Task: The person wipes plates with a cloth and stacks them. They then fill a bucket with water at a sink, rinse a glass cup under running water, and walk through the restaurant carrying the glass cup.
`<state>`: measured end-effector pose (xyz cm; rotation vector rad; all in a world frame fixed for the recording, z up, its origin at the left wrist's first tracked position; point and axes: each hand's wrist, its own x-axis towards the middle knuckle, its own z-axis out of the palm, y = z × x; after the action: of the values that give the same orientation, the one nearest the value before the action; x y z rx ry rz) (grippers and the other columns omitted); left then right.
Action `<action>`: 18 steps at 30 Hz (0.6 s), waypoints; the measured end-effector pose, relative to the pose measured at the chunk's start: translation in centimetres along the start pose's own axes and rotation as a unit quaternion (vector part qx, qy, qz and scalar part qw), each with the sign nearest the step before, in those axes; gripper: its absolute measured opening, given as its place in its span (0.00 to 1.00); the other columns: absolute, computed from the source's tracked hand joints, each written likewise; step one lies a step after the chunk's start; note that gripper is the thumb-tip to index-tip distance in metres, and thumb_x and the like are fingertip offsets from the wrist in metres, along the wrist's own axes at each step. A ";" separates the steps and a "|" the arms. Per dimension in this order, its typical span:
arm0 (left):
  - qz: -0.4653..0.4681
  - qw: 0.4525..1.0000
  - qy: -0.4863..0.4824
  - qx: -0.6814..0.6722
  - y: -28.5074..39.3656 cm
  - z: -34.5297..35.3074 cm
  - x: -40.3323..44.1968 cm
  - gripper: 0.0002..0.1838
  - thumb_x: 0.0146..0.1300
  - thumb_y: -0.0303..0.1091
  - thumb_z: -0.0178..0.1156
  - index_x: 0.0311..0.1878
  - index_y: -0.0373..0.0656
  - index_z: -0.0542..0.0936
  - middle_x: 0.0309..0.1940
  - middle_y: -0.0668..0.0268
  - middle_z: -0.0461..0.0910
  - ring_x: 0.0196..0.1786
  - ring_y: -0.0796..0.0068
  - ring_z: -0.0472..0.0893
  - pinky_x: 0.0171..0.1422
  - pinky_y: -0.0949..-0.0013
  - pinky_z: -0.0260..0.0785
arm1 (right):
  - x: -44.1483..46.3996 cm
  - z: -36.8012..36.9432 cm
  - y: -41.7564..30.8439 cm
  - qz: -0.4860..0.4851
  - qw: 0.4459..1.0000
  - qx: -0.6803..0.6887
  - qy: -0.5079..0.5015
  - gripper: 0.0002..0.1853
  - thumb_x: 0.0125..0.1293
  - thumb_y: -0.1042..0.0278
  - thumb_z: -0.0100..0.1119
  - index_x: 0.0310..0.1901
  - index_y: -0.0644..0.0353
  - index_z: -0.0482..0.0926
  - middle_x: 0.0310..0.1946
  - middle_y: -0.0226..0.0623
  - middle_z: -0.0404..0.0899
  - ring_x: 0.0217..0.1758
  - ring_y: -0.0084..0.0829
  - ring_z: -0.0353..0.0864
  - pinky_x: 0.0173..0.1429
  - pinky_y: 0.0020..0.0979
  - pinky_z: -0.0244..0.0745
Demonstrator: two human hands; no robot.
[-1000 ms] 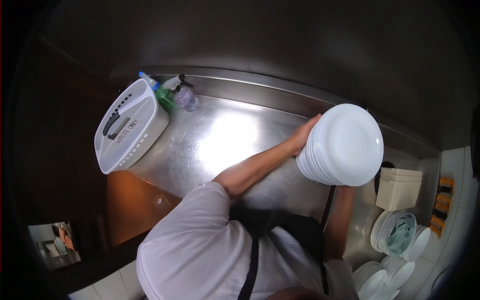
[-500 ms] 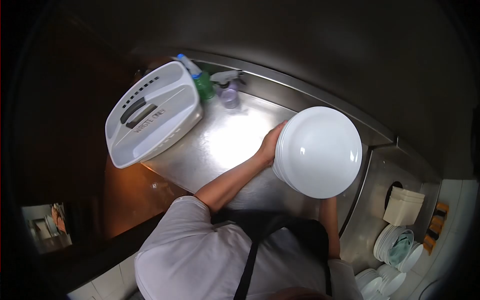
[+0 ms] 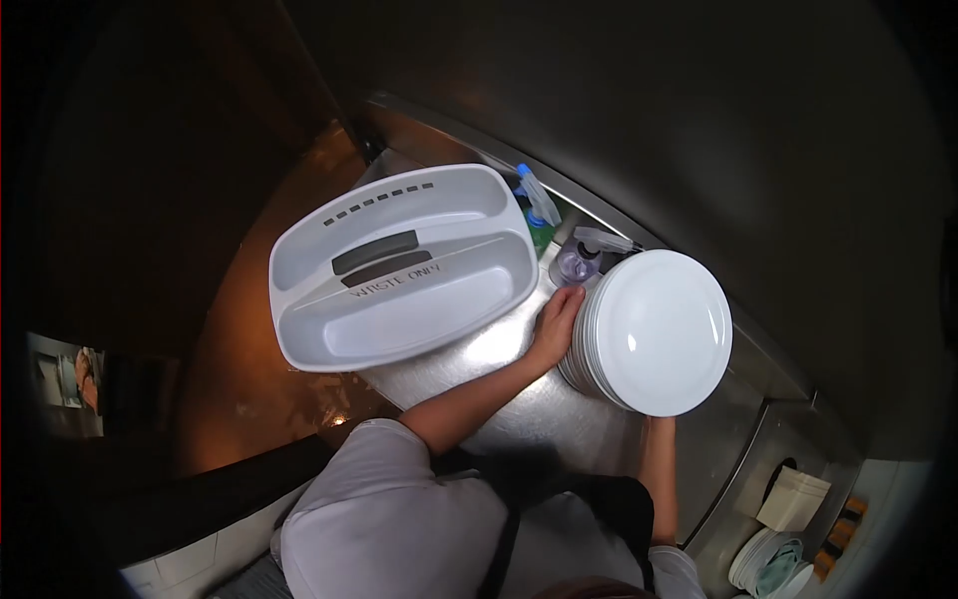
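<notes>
A tall stack of round white plates (image 3: 664, 331) is between my two hands, above or on the metal counter; whether its bottom rests there I cannot tell. My left hand (image 3: 559, 324) is pressed round the left side of the stack, fingers against the rims. From below, my right forearm reaches to the near edge of the stack, and the plates hide my right hand. Just beyond my left fingers stands a spray bottle with purple liquid (image 3: 576, 266). Beside it is a green spray bottle with a blue nozzle (image 3: 540, 232).
A grey two-part caddy marked "WASTE ONLY" (image 3: 399, 344) stands on the left of the metal counter (image 3: 524, 414). A raised metal ledge runs behind. At lower right are cream containers (image 3: 795, 499) and more stacked plates (image 3: 748, 564) with something green on top.
The view has turned, shifting the caddy and bottles rightward and down. Both hands have brought the plate stack closer to the spray bottles and lower; more rims show along its side.
</notes>
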<state>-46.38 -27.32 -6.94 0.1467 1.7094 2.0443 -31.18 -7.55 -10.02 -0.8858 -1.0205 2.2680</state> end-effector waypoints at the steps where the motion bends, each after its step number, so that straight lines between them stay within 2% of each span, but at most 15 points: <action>1: -0.004 1.000 0.010 0.019 0.2 -0.4 -0.3 0.25 0.75 0.50 0.46 0.58 0.35 0.74 0.54 0.54 0.77 0.57 0.65 0.74 0.62 0.66 0.64 | 0.0 0.4 0.3 0.002 1.000 -0.005 0.001 0.28 0.74 0.51 0.44 0.68 0.59 0.63 0.63 0.42 0.71 0.61 0.39 0.75 0.62 0.42 0.76; 4: 0.114 0.991 0.064 0.022 -1.2 -0.8 -2.0 0.24 0.76 0.44 0.43 0.64 0.35 0.69 0.59 0.51 0.74 0.62 0.61 0.72 0.66 0.65 0.62 | 0.1 1.3 1.1 0.009 1.000 -0.014 0.002 0.27 0.74 0.51 0.44 0.68 0.60 0.64 0.63 0.42 0.71 0.61 0.39 0.75 0.61 0.41 0.77; 5: 0.077 0.995 0.061 0.004 -0.4 -1.0 -3.0 0.24 0.77 0.40 0.40 0.67 0.33 0.65 0.64 0.50 0.69 0.68 0.64 0.67 0.72 0.67 0.56 | 0.1 1.4 1.3 0.011 1.000 -0.018 0.003 0.27 0.74 0.51 0.44 0.68 0.60 0.64 0.63 0.42 0.71 0.61 0.39 0.76 0.61 0.41 0.77; 8: 0.081 0.987 0.093 0.104 1.5 -1.7 -7.1 0.24 0.74 0.37 0.47 0.68 0.34 0.64 0.64 0.50 0.69 0.69 0.61 0.66 0.72 0.63 0.58 | -0.1 1.6 2.0 0.020 1.000 -0.022 0.006 0.27 0.74 0.51 0.44 0.67 0.60 0.64 0.62 0.42 0.72 0.61 0.39 0.76 0.61 0.41 0.77; 10: 0.112 0.985 -0.013 0.130 5.8 -3.9 -11.6 0.26 0.67 0.34 0.58 0.65 0.35 0.68 0.61 0.51 0.71 0.69 0.60 0.67 0.71 0.58 0.60 | -0.1 1.6 2.1 0.024 0.999 -0.026 0.004 0.27 0.74 0.51 0.44 0.67 0.60 0.64 0.62 0.42 0.72 0.61 0.39 0.76 0.61 0.41 0.77; 12: 0.336 0.903 -0.082 0.256 6.7 -7.9 -13.8 0.28 0.56 0.32 0.67 0.60 0.37 0.73 0.59 0.53 0.73 0.66 0.59 0.70 0.66 0.53 0.65 | -0.1 1.6 2.4 0.031 0.999 -0.025 0.002 0.27 0.74 0.52 0.44 0.67 0.60 0.64 0.62 0.42 0.72 0.61 0.39 0.76 0.61 0.41 0.77; 14: 0.439 0.794 -0.034 0.418 12.2 -13.4 -13.6 0.29 0.48 0.33 0.73 0.56 0.40 0.77 0.54 0.56 0.76 0.57 0.57 0.76 0.59 0.53 0.68 | -0.2 1.4 2.6 0.037 0.999 -0.027 0.001 0.27 0.75 0.52 0.44 0.67 0.60 0.64 0.62 0.42 0.72 0.61 0.39 0.76 0.61 0.41 0.77; 16: 0.288 0.776 0.086 0.554 19.1 -14.5 -12.8 0.23 0.46 0.37 0.74 0.48 0.43 0.82 0.49 0.57 0.80 0.49 0.52 0.79 0.53 0.55 0.69 | -0.4 1.3 2.6 0.039 0.999 -0.026 -0.001 0.26 0.75 0.52 0.44 0.67 0.60 0.64 0.62 0.42 0.72 0.61 0.39 0.76 0.61 0.40 0.77; 18: 0.220 0.739 0.095 0.629 18.7 -16.2 -13.7 0.19 0.47 0.39 0.73 0.43 0.43 0.83 0.42 0.56 0.82 0.44 0.52 0.80 0.49 0.56 0.69 | -0.3 1.4 2.7 0.041 0.999 -0.026 -0.007 0.26 0.75 0.52 0.44 0.67 0.60 0.64 0.62 0.42 0.72 0.61 0.39 0.76 0.60 0.40 0.77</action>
<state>-45.55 -49.81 10.26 0.8407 3.1190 0.7148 -32.46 -10.02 -11.27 -0.9503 -1.0727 2.3272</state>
